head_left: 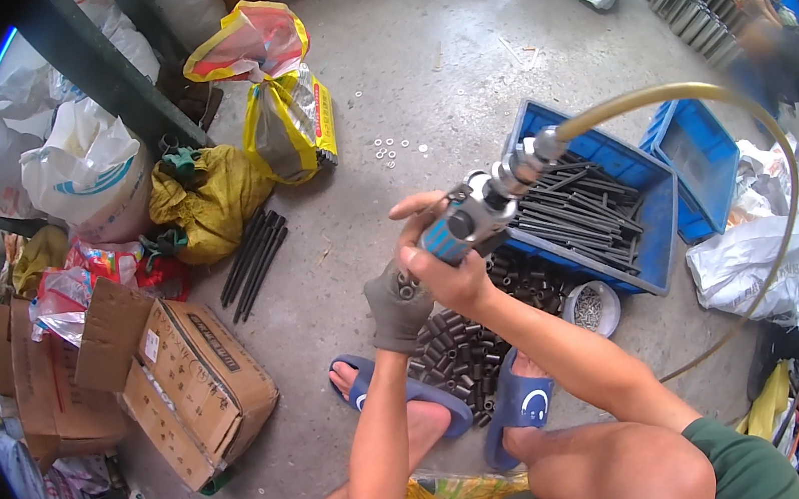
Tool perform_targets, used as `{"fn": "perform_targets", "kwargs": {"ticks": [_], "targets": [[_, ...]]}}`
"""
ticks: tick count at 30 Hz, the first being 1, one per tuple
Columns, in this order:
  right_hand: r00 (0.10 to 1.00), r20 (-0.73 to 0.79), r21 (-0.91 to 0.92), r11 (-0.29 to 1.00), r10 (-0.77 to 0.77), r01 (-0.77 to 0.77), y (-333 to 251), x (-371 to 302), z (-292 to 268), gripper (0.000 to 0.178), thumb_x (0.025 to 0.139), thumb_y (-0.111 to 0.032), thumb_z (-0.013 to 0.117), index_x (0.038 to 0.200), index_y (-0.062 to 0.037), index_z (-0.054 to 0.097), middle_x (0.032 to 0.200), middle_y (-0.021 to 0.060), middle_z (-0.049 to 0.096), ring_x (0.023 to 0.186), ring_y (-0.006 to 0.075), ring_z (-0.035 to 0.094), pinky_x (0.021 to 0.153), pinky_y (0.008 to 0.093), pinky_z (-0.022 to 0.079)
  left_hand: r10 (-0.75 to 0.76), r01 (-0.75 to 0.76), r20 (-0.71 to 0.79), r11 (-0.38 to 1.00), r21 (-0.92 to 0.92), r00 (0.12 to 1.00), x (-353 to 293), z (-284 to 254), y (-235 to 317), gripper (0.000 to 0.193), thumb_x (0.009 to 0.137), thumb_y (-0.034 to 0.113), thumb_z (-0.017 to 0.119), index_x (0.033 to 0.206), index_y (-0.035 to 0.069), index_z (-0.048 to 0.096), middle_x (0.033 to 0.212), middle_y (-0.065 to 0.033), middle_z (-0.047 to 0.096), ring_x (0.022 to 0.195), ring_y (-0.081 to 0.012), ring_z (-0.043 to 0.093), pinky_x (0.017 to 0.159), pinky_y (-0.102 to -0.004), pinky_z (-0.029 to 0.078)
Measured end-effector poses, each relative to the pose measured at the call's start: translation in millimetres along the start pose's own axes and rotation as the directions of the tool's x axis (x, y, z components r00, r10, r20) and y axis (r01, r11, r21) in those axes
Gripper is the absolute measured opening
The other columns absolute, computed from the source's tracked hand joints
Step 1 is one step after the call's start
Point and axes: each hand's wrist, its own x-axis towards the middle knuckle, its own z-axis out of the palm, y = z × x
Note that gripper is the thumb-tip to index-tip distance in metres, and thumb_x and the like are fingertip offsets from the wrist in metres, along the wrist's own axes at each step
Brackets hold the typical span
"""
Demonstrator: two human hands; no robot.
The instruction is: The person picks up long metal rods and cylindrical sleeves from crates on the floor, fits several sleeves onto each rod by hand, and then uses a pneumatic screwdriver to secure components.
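Observation:
My right hand [459,277] is closed around a silver and blue air-powered tool [457,227] with a tan air hose [672,92] on its upper end. Just below the tool, my left hand [397,308] wears a grey glove and is closed; small metal ends show near its fingers, but what it holds is mostly hidden. Beneath both hands, a heap of short dark metal sleeves [449,359] lies on the floor between my feet. A white tub [592,310] of small metal pieces stands beside the heap.
A blue crate [667,250] holds many dark rods, with another blue crate [701,159] behind it. Several dark rods [254,258] lie on the floor at left, near a cardboard box [201,387] and a yellow sack [207,204]. Small white washers [387,150] are scattered ahead.

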Motion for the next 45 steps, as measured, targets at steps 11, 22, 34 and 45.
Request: {"fn": "perform_targets", "kwargs": {"ticks": [11, 22, 34, 45], "targets": [[1.0, -0.001, 0.038, 0.999, 0.022, -0.022, 23.2, -18.0, -4.1, 0.027, 0.085, 0.002, 0.07, 0.11, -0.0034, 0.062, 0.095, 0.0037, 0.066, 0.085, 0.0101, 0.064, 0.077, 0.0288, 0.053, -0.088, 0.076, 0.091, 0.99, 0.122, 0.992, -8.6, 7.8, -32.4, 0.031, 0.09, 0.031, 0.071, 0.114, 0.012, 0.069, 0.093, -0.0161, 0.074, 0.081, -0.0373, 0.072, 0.068, -0.0411, 0.055], [0.995, -0.009, -0.07, 0.993, -0.095, 0.094, 20.5, -10.8, 3.3, 0.023, 0.082, 0.0, 0.072, 0.104, 0.0001, 0.065, 0.086, 0.0021, 0.067, 0.078, 0.0098, 0.064, 0.072, 0.0283, 0.054, -0.042, 0.033, 0.135, 0.997, 0.063, 0.99, 1.7, 6.4, -21.2, 0.041, 0.092, 0.028, 0.07, 0.128, 0.008, 0.067, 0.107, -0.0196, 0.074, 0.089, -0.0398, 0.072, 0.073, -0.045, 0.055], [0.999, 0.008, -0.19, 0.981, -0.046, 0.047, -22.9, -14.2, -6.3, 0.048, 0.088, -0.006, 0.067, 0.134, -0.001, 0.057, 0.082, 0.0033, 0.065, 0.072, 0.0106, 0.061, 0.067, 0.0268, 0.051, 0.017, -0.018, 0.013, 0.995, 0.096, 1.0, -7.9, -4.4, -9.5, 0.025, 0.085, 0.026, 0.082, 0.089, 0.009, 0.065, 0.069, -0.0108, 0.066, 0.058, -0.0257, 0.064, 0.056, -0.0388, 0.049], [0.636, -0.756, -0.161, 0.899, 0.153, -0.408, -161.9, -166.3, -173.9, 0.043, 0.093, -0.016, 0.06, 0.131, 0.0007, 0.05, 0.075, 0.0018, 0.056, 0.068, 0.0133, 0.056, 0.068, 0.0302, 0.049, -0.125, 0.118, -0.235, 0.992, -0.046, 0.964, -45.1, -26.4, 11.0, 0.029, 0.081, 0.02, 0.092, 0.092, 0.01, 0.067, 0.075, -0.0034, 0.068, 0.061, -0.0143, 0.064, 0.059, -0.031, 0.052]]}}
